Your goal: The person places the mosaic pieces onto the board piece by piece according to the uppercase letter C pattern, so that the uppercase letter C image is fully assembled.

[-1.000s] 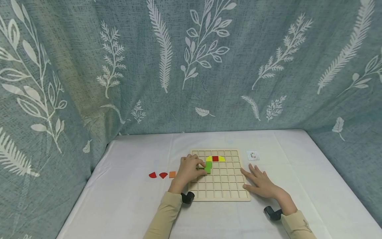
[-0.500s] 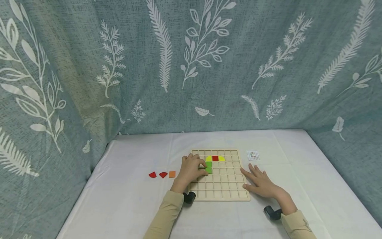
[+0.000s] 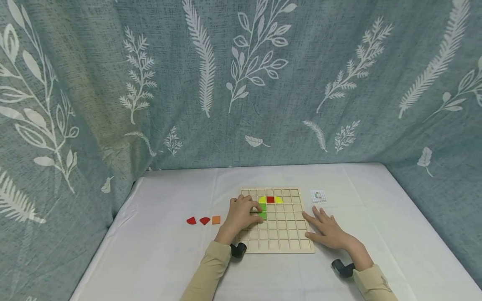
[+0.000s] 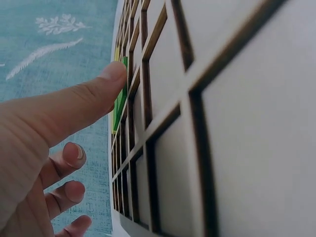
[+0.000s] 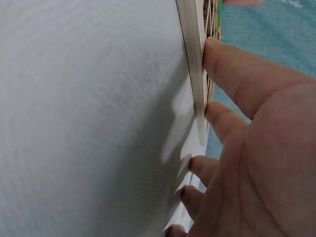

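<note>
A wooden grid board [image 3: 286, 246] lies on the table. My left hand [image 3: 241, 213] is over its left part, thumb and index finger at the edges of a green square tile [image 3: 262, 215]. In the left wrist view the thumb [image 4: 94, 94] touches the green tile [image 4: 119, 106]; the index finger is mostly hidden behind it. Just beyond lies another green square [image 3: 262, 207]. Farther up sits a red square [image 3: 270, 200] between two yellow rounded pieces. My right hand [image 3: 329, 230] has its fingers spread, with thumb and index finger touching the board's right edge [image 5: 195, 64].
Left of the board lie two red fan-shaped pieces [image 3: 205, 220] and an orange square [image 3: 216, 220]. A small card with a printed grid pattern [image 3: 318, 196] lies beyond the right hand. A patterned curtain [image 3: 241, 104] hangs behind the white-covered table [image 3: 158, 259].
The lower green square has shifted slightly right and now lies in line with the green square above it. My left hand moved a little with it. The right hand stays in place.
</note>
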`<state>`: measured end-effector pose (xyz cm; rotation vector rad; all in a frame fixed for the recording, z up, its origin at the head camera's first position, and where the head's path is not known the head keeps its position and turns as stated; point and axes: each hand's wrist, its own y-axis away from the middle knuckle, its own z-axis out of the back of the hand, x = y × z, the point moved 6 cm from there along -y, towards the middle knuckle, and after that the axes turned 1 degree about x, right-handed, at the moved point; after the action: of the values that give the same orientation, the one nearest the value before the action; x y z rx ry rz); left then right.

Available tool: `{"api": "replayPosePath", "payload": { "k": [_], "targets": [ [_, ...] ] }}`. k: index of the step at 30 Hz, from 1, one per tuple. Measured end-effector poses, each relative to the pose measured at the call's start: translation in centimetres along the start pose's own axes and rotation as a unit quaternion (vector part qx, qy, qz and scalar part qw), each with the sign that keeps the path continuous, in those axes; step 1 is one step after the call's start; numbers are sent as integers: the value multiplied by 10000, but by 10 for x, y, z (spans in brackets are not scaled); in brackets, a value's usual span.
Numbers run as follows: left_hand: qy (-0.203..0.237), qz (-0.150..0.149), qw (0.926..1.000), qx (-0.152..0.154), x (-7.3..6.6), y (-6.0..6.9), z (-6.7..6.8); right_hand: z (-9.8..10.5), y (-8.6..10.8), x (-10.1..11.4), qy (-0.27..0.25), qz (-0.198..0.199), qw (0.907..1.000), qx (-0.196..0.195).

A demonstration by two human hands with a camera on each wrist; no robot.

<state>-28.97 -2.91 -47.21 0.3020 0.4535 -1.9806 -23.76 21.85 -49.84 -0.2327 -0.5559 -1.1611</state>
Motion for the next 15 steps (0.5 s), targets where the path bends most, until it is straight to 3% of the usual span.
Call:
{"api": "replayPosePath", "payload": {
  "k": [15],
  "targets": [
    [141,182,9996,-153,21,16,8,-3,-1,-2,19,36,10000,-51]
  ]
}}
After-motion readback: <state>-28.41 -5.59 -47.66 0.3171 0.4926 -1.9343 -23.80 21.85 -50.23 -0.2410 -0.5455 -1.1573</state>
